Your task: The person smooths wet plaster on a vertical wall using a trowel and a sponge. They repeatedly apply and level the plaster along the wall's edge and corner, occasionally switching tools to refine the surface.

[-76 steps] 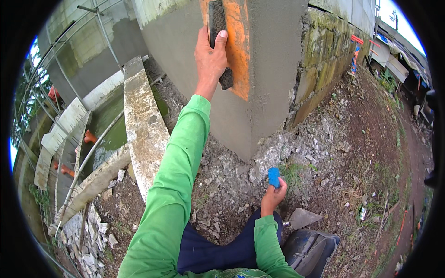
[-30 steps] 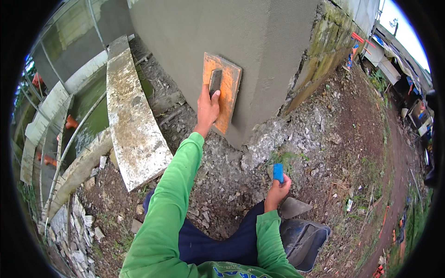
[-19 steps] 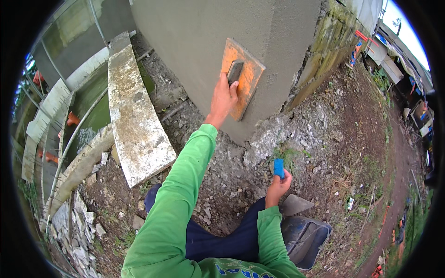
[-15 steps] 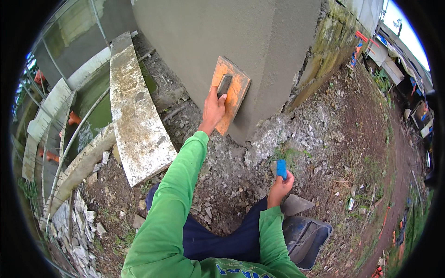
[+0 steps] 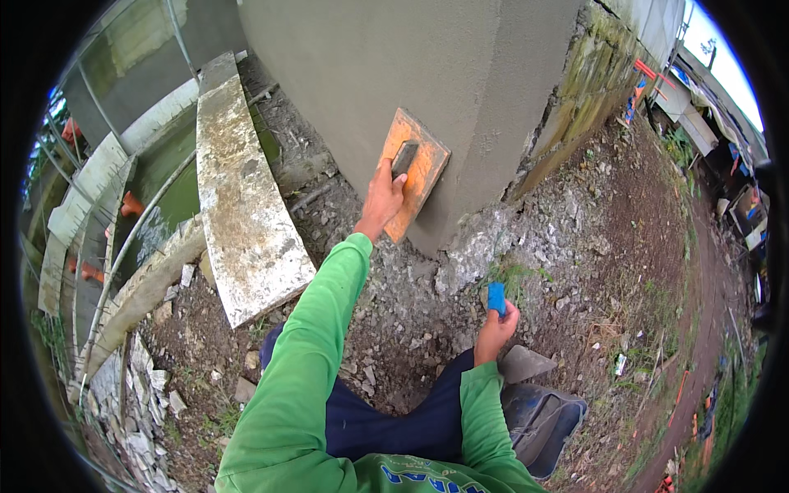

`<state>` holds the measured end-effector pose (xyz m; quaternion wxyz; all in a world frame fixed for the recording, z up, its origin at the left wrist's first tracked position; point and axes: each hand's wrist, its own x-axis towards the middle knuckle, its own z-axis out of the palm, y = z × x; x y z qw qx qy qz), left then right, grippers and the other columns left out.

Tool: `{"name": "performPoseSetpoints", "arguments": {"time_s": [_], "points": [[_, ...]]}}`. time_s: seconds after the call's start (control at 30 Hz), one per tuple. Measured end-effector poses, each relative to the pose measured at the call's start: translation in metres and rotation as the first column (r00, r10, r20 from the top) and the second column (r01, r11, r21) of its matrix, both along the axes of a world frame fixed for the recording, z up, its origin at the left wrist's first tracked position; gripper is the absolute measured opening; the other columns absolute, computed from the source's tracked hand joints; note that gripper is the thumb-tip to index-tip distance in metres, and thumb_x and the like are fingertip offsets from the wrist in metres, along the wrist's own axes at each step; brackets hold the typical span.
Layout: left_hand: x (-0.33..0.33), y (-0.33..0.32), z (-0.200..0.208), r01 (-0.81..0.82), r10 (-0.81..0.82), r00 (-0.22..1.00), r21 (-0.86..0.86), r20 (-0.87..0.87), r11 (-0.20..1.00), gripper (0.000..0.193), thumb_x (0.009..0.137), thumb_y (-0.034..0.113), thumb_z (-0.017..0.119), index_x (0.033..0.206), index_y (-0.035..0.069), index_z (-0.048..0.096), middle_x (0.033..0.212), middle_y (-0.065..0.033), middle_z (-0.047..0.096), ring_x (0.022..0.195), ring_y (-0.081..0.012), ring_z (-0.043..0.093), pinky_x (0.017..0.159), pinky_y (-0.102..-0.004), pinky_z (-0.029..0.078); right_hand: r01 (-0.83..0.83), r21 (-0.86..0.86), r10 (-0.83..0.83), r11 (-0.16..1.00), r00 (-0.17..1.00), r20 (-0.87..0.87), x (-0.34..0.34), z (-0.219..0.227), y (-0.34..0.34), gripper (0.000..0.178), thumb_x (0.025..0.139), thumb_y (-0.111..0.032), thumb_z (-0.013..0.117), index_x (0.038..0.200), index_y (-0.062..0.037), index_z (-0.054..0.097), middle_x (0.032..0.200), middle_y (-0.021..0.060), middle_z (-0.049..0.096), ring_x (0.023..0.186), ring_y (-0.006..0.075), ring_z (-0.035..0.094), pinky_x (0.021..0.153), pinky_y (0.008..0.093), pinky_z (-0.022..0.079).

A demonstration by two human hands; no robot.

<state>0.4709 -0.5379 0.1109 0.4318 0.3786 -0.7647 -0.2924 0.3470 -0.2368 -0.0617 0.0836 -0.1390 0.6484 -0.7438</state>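
My left hand is closed round the dark handle of an orange plastering float. The float lies against the grey plastered wall, close to its lower corner, and is tilted. Lower and to the right, my right hand grips a small blue block-like piece between thumb and fingers, held off the wall above the rubble. Whether it is a sponge or a tool's handle I cannot tell. Just beside that wrist is a flat grey pointed piece.
By my right forearm stands a dark bucket-like container. A mortar-stained board slopes on the left, next to green water behind a low concrete rim. Broken stones lie at lower left. A cracked mossy wall edge rises at right.
The float in my left hand has slid slightly down along the wall. My right hand keeps hold of the blue piece, nearly still. The whole view has shifted a little.
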Motion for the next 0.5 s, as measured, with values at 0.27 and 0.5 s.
{"name": "performPoseSetpoints", "arguments": {"time_s": [0.27, 0.5], "points": [[-0.021, 0.004, 0.192, 0.002, -0.083, 0.947, -0.252, -0.312, 0.968, 0.032, 0.099, 0.026, 0.059, 0.111, 0.000, 0.046, 0.087, -0.0171, 0.065, 0.078, -0.0241, 0.063, 0.073, -0.0379, 0.050, -0.023, -0.027, 0.025, 0.999, 0.997, 0.074, -0.006, -0.015, -0.002, 0.030, 0.088, 0.004, 0.056, 0.118, 0.0023, 0.052, 0.106, 0.0065, 0.055, 0.094, 0.0128, 0.055, 0.085, 0.0268, 0.045], [-0.043, 0.024, 0.053, 0.058, -0.073, 0.984, -0.095, -0.163, 0.994, 0.040, 0.099, 0.022, 0.055, 0.131, 0.001, 0.040, 0.094, -0.0289, 0.065, 0.091, -0.0504, 0.063, 0.079, -0.0495, 0.049, -0.034, -0.054, 0.038, 0.998, 0.997, 0.064, -0.008, -0.014, 0.000, 0.029, 0.088, 0.002, 0.058, 0.117, 0.0017, 0.052, 0.103, 0.0051, 0.057, 0.089, 0.0108, 0.055, 0.079, 0.0254, 0.045]]}}
